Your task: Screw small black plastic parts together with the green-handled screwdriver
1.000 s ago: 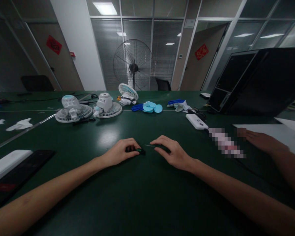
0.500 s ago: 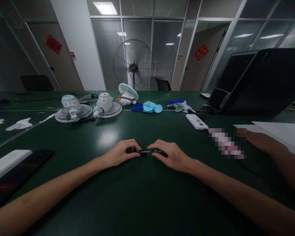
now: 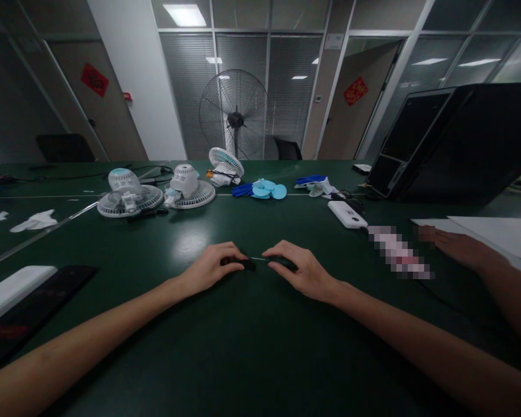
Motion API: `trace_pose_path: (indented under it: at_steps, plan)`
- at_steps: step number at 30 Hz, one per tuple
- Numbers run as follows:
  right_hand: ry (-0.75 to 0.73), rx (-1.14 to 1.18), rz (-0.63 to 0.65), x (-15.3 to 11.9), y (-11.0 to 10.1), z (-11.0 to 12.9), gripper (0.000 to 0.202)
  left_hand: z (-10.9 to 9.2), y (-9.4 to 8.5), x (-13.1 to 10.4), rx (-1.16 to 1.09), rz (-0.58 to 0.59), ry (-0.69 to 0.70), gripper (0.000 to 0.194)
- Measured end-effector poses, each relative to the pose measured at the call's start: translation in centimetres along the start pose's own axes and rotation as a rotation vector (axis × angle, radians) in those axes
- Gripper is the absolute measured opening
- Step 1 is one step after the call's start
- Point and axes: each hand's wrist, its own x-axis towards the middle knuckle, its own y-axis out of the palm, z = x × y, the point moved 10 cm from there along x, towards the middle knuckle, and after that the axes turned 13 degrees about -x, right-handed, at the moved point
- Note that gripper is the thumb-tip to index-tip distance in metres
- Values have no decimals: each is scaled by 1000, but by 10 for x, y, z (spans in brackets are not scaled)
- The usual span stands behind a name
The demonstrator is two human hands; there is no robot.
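Note:
Over the middle of the dark green table [image 3: 243, 336], my left hand [image 3: 215, 265] is closed on a small black object [image 3: 248, 264] that sticks out past the fingertips. Facing it, my right hand [image 3: 301, 268] grips a screwdriver [image 3: 286, 262] by its dark handle. The thin metal shaft lies level and points left at the black object. Whether the tip touches that object is too small to tell.
White fan parts [image 3: 191, 194] stand at the back left. Blue fan blades [image 3: 267, 189] and gloves [image 3: 316, 185] lie behind my hands. A white power bank [image 3: 347, 215] and another person's hand [image 3: 469, 249] on white paper [image 3: 495, 234] are at right.
Both hands have risen slightly in the view, and the black object in my left hand has turned. The screwdriver's shaft now tilts a little differently.

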Motion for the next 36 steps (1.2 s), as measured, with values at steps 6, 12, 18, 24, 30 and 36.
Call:
trace_pose_path:
  at_steps: [6,12,18,24,30,36]
  plan:
    - [13,-1,11,-2,-2,-1,29,32,-44,2,149,-107,2,27]
    - [12,15,21,-2,-2,-1,28,86,-116,-11,251,-173,-110,35]
    - [12,-6,30,-3,-1,-1,27,131,-183,-42,350,-332,-262,47]
    - [7,10,36,-3,0,-2,28,150,-207,-58,233,-388,-336,58]
    - [8,11,48,-4,2,-2,29,157,-214,-64,228,-399,-421,67]
    - [2,10,50,-4,0,0,28,151,-217,-67,220,-425,-476,65]
